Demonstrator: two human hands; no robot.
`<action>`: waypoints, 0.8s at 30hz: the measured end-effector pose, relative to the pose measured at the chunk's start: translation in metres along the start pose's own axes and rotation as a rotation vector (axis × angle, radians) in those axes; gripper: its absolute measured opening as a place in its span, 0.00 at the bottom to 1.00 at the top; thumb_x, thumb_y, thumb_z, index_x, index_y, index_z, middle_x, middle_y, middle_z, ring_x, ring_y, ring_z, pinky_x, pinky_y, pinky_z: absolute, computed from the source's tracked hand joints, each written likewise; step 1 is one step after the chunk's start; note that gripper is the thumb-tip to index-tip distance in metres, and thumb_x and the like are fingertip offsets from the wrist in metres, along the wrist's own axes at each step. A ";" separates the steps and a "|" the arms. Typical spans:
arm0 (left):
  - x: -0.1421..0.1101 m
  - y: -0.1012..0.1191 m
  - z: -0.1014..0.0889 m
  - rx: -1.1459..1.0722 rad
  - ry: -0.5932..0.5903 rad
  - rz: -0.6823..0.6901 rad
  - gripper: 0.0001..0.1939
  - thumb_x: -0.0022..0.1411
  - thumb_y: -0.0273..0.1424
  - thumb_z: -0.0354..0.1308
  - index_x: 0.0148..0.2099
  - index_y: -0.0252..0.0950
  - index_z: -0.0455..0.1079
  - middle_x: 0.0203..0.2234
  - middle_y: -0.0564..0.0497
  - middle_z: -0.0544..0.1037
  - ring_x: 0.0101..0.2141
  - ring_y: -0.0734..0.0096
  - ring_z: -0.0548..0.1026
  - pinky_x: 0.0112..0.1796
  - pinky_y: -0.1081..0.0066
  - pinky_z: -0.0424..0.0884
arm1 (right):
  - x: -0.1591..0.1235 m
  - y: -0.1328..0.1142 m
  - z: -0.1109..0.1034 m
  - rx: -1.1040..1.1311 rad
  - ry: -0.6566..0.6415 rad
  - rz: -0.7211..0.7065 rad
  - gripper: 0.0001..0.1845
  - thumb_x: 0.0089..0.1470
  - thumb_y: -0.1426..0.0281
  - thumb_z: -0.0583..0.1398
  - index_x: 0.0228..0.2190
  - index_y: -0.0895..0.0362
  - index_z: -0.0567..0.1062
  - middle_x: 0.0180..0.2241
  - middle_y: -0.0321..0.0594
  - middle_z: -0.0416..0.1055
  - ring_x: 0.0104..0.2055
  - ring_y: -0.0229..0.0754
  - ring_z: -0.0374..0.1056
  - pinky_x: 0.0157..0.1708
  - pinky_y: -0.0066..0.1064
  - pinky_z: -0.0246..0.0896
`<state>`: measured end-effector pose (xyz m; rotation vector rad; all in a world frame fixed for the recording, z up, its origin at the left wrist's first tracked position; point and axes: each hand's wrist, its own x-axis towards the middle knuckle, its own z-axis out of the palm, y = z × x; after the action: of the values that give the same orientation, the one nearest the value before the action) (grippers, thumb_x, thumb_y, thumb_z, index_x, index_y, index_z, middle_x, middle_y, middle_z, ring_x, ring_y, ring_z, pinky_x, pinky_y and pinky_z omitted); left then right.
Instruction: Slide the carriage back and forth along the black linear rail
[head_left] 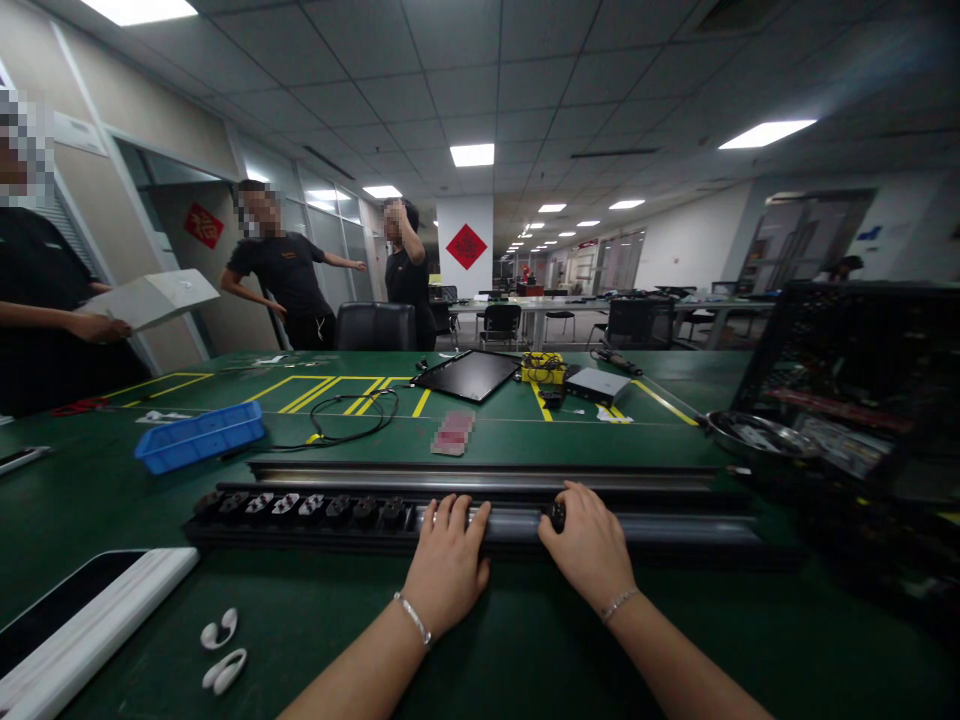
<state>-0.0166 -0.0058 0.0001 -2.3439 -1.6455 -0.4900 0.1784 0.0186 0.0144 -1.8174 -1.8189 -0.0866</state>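
A long black power track rail (675,530) lies crosswise on the table in front of me. Several round socket modules (365,510), some black and some with pale faces, sit in a row along its left part. My left hand (448,560) rests over the middle of the rail, fingers across its top and thumb at the near side, holding it. To the right, my right hand (589,545) pinches a small black socket module (556,515) at the rail's grey channel; whether the module is seated is hidden by the fingers. Behind lies a second long dark strip (487,480).
A blue tray (201,437), a black cable (352,415), a flat dark panel (469,374), a yellow box (544,367) and a metal bowl (757,435) stand beyond the rail. White earbuds (225,670) lie nearer. Three people stand across the green table (337,640), one carrying a box (154,300).
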 end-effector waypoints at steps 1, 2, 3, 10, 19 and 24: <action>0.000 0.000 0.000 -0.001 0.000 0.000 0.31 0.56 0.35 0.55 0.62 0.42 0.55 0.56 0.43 0.63 0.57 0.54 0.58 0.58 0.51 0.50 | 0.000 0.000 0.000 -0.001 -0.002 0.001 0.14 0.50 0.66 0.53 0.37 0.59 0.72 0.52 0.50 0.67 0.57 0.49 0.58 0.54 0.42 0.52; 0.000 0.000 0.000 -0.001 0.002 0.000 0.31 0.56 0.36 0.55 0.62 0.42 0.55 0.56 0.43 0.63 0.56 0.54 0.58 0.58 0.51 0.49 | 0.000 0.000 0.000 -0.001 -0.004 0.001 0.15 0.50 0.66 0.53 0.37 0.59 0.71 0.52 0.50 0.67 0.57 0.49 0.58 0.54 0.42 0.51; 0.000 0.000 0.000 -0.001 0.003 0.000 0.31 0.56 0.36 0.55 0.61 0.42 0.56 0.56 0.43 0.63 0.56 0.54 0.58 0.58 0.52 0.49 | 0.000 -0.001 0.000 -0.002 -0.006 0.001 0.15 0.50 0.66 0.53 0.37 0.60 0.71 0.52 0.50 0.67 0.57 0.49 0.57 0.54 0.42 0.51; 0.000 0.000 -0.001 -0.009 0.001 0.010 0.30 0.56 0.36 0.55 0.61 0.42 0.56 0.55 0.43 0.64 0.56 0.53 0.59 0.58 0.51 0.50 | 0.000 0.004 -0.004 -0.011 -0.016 0.012 0.16 0.50 0.67 0.52 0.38 0.60 0.72 0.53 0.50 0.66 0.58 0.50 0.57 0.54 0.42 0.52; 0.001 -0.001 -0.001 -0.025 -0.017 -0.002 0.31 0.56 0.35 0.55 0.62 0.41 0.55 0.56 0.43 0.63 0.57 0.52 0.58 0.57 0.51 0.52 | 0.002 0.010 -0.005 -0.008 -0.014 0.013 0.15 0.49 0.67 0.53 0.37 0.60 0.72 0.52 0.50 0.66 0.57 0.49 0.58 0.54 0.41 0.53; 0.001 0.000 -0.003 -0.029 -0.032 -0.011 0.31 0.56 0.34 0.55 0.62 0.41 0.55 0.56 0.43 0.63 0.57 0.51 0.58 0.57 0.52 0.53 | 0.001 0.010 -0.006 -0.028 -0.005 0.027 0.16 0.49 0.66 0.53 0.37 0.60 0.72 0.53 0.51 0.66 0.58 0.50 0.57 0.54 0.41 0.53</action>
<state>-0.0170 -0.0064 0.0034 -2.3773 -1.6770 -0.4838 0.1892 0.0182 0.0163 -1.8628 -1.8047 -0.0972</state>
